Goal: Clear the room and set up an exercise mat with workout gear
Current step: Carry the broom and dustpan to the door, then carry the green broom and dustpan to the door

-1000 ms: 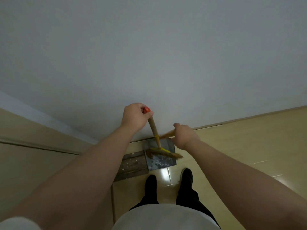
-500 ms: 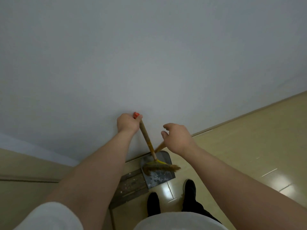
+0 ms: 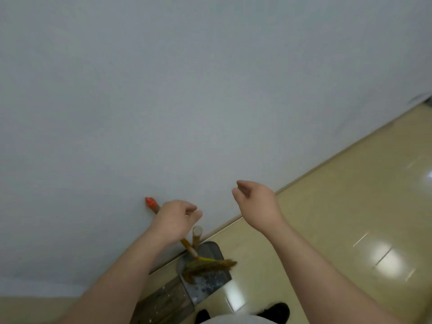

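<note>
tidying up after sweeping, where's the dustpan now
Lower centre of the head view: the dustpan stands on the floor by the wall, broom bristles lying in it.

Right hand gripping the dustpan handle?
No, the right hand hangs empty in the air, apart from the dustpan handle, which stands free.

Grey wall (image 3: 187, 90), glossy beige floor (image 3: 350, 206), perhaps metal threshold strip (image 3: 163, 300)

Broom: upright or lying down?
Upright, leaning: the broom has its red tip up against the wall and its bristles down in the dustpan.
</note>
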Motion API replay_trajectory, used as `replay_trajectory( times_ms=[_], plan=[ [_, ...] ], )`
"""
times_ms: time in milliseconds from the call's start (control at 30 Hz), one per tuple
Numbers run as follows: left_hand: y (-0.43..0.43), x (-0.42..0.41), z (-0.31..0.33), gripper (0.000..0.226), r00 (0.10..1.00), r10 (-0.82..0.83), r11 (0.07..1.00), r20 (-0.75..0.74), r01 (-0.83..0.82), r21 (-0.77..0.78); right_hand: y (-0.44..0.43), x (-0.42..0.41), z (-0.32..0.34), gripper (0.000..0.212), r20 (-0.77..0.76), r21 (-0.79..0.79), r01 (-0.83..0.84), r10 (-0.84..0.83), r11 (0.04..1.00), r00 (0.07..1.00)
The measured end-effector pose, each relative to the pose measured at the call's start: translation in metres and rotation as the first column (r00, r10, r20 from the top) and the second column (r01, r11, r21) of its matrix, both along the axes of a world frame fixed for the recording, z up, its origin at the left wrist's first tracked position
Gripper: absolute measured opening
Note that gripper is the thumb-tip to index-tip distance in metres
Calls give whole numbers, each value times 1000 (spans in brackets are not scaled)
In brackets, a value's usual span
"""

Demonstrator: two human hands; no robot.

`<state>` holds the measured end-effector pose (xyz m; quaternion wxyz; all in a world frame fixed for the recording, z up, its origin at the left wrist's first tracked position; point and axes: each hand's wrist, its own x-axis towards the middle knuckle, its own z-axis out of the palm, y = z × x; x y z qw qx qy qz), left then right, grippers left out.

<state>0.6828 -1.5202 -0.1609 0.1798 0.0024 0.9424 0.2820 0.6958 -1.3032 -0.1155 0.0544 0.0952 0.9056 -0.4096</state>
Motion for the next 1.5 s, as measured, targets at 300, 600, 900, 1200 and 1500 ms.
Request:
replay_trajectory(
  times_ms=[300, 600, 900, 1200, 1500],
  plan=[
    [122, -42, 123, 38, 846, -265, 963, -462, 259, -78, 127, -4, 81, 37, -254, -192, 216, -261, 957, 931],
    [306, -72, 168, 35, 756, -334, 898, -563, 437, 55, 278, 3, 117, 39, -360, -182, 378, -420, 908, 833],
    [475, -90, 172, 34, 720, -368, 820, -588, 549, 159, 421, 15, 125, 41, -364, -70, 528, -515, 846, 776],
    [649, -157, 162, 35, 664, -492, 736, -563, 663, 139, 583, -17, 116, 43, -349, -45, 678, -647, 734, 678],
    [863, -266, 175, 37, 581, -602, 648, -548, 756, 89, 780, -111, 126, 46, -349, 25, 744, -692, 667, 632]
  ],
)
